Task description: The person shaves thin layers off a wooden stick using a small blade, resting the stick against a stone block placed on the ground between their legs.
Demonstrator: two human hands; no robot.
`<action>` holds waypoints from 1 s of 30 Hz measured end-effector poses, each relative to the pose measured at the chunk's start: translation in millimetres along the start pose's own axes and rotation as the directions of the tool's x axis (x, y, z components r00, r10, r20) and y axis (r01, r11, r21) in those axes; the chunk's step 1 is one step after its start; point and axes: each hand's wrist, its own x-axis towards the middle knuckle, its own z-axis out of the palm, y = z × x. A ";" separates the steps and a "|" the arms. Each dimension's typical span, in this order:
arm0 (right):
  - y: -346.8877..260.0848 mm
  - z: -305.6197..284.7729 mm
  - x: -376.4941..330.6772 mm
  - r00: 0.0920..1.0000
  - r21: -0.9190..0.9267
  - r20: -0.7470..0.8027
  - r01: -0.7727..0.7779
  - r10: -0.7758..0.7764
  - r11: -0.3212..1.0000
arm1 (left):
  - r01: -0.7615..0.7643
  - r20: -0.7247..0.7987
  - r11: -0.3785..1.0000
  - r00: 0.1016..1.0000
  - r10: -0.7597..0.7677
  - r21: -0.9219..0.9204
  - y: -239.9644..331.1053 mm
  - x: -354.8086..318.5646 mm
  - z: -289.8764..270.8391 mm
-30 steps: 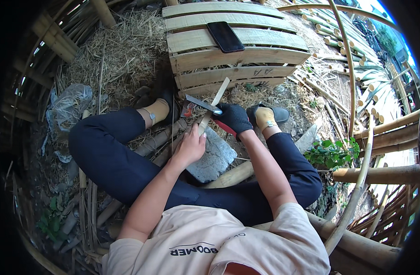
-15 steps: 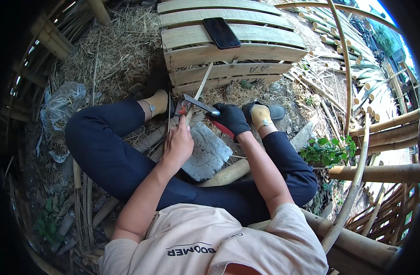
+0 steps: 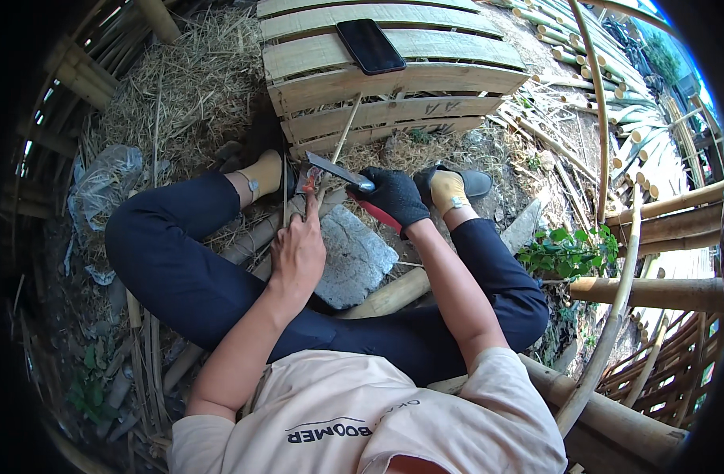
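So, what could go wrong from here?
The bare left hand sits close to the long grey metal blade, so a slip might cut it; only the right hand wears a black and red glove. The thin pale strip, apparently bamboo, could snap under pressure. The flat black phone lies near the edge of the slatted wooden crate, so a bump might knock it off.

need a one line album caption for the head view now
Gloved right hand holding a knife across a thin strip in the bare left hand, beside a grey stone.

Dark phone (image 3: 370,47) on a slatted wooden crate (image 3: 456,49), straw (image 3: 192,95) alongside.
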 end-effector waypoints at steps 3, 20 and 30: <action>-1.0 -0.3 -0.5 0.999 0.004 -0.021 0.024 -0.024 1.000 | -0.047 0.011 0.985 0.999 0.045 0.166 -0.4 1.9 4.7; -3.4 0.1 0.1 0.999 0.010 -0.021 0.036 -0.035 0.999 | 0.019 -0.106 0.983 0.994 -0.038 -0.183 -22.7 4.1 19.3; -1.0 4.7 2.2 1.000 0.004 -0.005 0.007 -0.007 1.000 | 0.050 -0.160 0.963 0.983 -0.095 -0.264 -31.3 34.4 33.9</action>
